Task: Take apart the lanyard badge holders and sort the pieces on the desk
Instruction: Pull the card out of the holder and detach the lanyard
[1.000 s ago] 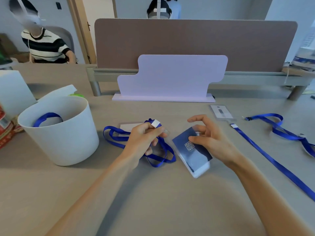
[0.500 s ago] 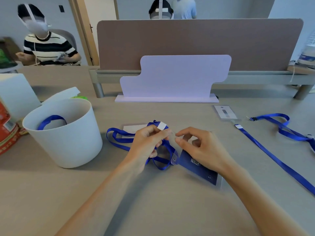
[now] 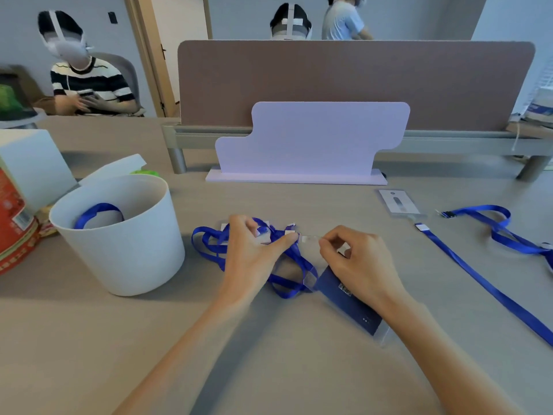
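Left hand (image 3: 251, 259) pinching blue lanyard (image 3: 287, 283) end, right hand (image 3: 359, 259) pinching clear badge holder (image 3: 353, 301) tab, grips nearly touching above bench (image 3: 119, 339). White bucket (image 3: 125, 250) left, holding another blue lanyard loop (image 3: 95, 211).

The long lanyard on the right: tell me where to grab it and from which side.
Grip the lanyard at its white end tab, from above. The strap lies flat and straight on the desk, and that end sits clear of the card and nearest the right hand.
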The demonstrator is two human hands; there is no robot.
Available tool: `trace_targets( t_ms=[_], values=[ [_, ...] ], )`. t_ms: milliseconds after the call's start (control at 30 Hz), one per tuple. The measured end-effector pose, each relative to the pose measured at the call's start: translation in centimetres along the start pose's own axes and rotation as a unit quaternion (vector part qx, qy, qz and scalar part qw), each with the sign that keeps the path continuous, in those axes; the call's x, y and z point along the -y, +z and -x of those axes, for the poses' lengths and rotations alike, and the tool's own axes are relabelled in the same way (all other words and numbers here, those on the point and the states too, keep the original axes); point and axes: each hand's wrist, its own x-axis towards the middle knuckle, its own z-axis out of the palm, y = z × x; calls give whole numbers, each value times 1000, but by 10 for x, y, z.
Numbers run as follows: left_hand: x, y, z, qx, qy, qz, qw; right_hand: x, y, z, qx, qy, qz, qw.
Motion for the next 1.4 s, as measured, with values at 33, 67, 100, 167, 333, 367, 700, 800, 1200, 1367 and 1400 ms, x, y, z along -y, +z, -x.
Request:
trace_targets(
  t_ms=[33, 67, 100, 167, 333, 367, 700, 800, 1200, 1367, 1400],
  values=[
    [4, -3, -3, -11, 71, -53, 996, 0, 0, 0, 3, -2, 7, 1000],
    [7, -5, -7, 2, 145, -113, 983, 0, 0, 1, 9, -6, 12, 1000],
    [9, -7, -9, 42, 205, -165, 964, 0, 1, 1, 16, -8, 12, 1000],
    [12, -6, -14, 151, 249, -211, 933, -2, 2, 0, 17, -15, 5, 1000],
    [15, -12, -18, 272, 172, -105, 941, -3, 1, -5, 67, -4, -38, 997],
    [14, -14, -18, 271, 167, -101, 943, -4, 1, -5, 93, 0, -45, 995],
    [10, -16, -14, 286, 145, -171, 932, -5, -17, -3, 158, -24, -90, 983],
    [13, -19, -15, 307, 141, -177, 925, -8, -15, -5, 143, -45, -109, 983],
    [6, -22, -14, 337, 136, -206, 909, -6, -25, -6, 108, -122, 21, 986],
    [7, -21, -13, 334, 149, -207, 907, -5, -26, -6, 94, -180, 16, 979],
    [7, -21, -13, 332, 152, -206, 908, -6, -27, -6, 94, -185, 17, 978]
  ],
)
